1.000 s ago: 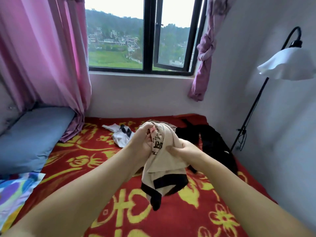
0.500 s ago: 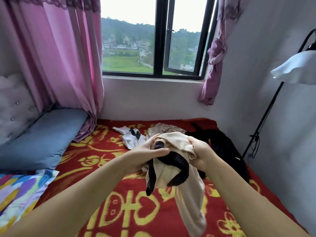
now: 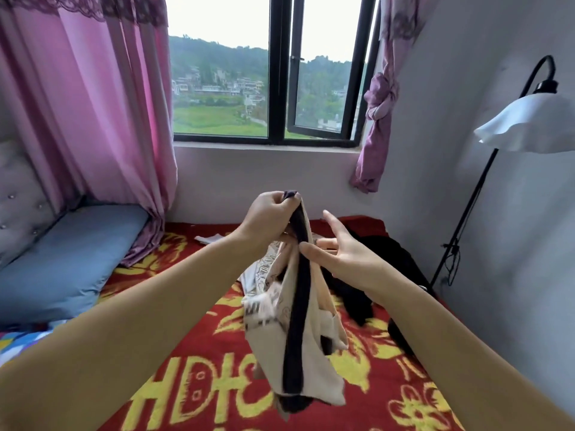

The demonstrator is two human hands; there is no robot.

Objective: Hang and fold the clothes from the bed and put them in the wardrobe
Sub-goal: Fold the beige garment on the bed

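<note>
I see left hand [image 3: 267, 213] pinching the top edge of the cream garment [image 3: 295, 337], which hangs below it over the bed [image 3: 193, 396]. Right hand [image 3: 345, 256] just right of it, fingers spread, thumb touching the dark trim. Black clothes [image 3: 392, 265] beyond right hand.

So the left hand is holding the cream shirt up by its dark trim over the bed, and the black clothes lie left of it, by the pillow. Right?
Not quite. The head view shows the black clothes to the right, by the lamp, not by the pillow. The left hand does hold the cream shirt up by its dark trim over the bed.
</note>
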